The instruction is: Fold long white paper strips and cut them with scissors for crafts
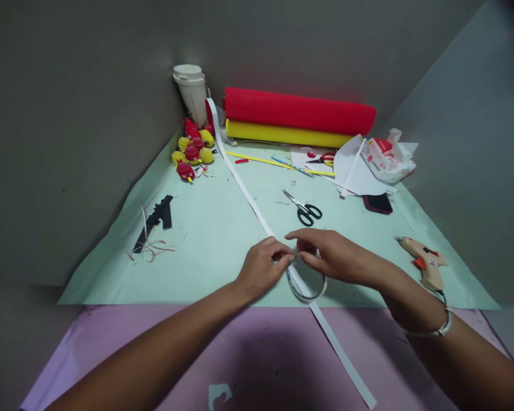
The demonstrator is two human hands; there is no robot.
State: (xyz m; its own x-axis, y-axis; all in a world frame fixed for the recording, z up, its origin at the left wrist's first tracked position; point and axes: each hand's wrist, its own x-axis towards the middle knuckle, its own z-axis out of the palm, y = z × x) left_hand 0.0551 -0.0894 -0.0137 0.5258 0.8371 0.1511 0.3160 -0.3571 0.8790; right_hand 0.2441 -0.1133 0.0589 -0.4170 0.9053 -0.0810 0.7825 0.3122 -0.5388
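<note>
My left hand (268, 265) is closed, with thumb and forefinger pinching the upper left edge of a thin, pale ring (307, 298) that looks like a narrow tape roll. The ring leans over a long white paper strip (332, 337), which runs from the back of the table past its front edge. Just right of my left fingertips is my right hand (325, 254), its forefinger stretched out and the other fingers curled toward the thumb. Whatever sits between those curled fingers is too small to make out. Black-handled scissors (304, 209) lie beyond my hands.
Back left are a white cup (191, 91) and several red and yellow round figures (192, 153). Red (300, 108) and yellow (291, 132) rolls lie behind. On the right are a tissue pack (388, 160), a phone (377, 204) and a glue gun (426, 262). Black pieces (154, 222) lie left.
</note>
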